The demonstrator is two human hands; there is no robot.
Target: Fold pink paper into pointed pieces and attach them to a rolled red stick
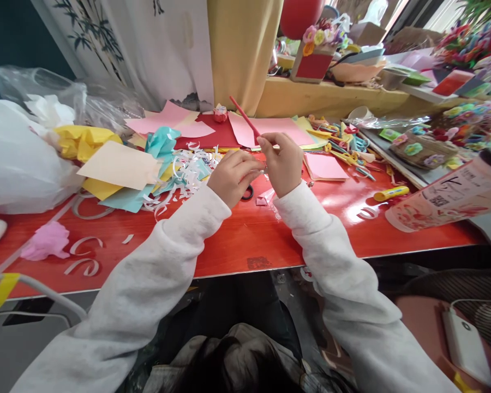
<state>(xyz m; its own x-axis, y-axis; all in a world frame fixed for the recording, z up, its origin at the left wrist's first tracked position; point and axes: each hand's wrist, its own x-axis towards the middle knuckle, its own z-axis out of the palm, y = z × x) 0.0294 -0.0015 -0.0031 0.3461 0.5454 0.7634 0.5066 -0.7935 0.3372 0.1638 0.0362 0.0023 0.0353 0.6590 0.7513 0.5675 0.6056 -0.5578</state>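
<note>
Head view: red stick (pixel 245 117) in right hand (pixel 285 162), lower end hidden; left hand (pixel 234 177), hold unclear.

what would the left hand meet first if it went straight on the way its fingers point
Probably the right hand: the left hand points toward it at close range, though depth leaves any contact unclear.

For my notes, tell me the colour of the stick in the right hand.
The stick in the right hand is red; the head view shows it.
</note>
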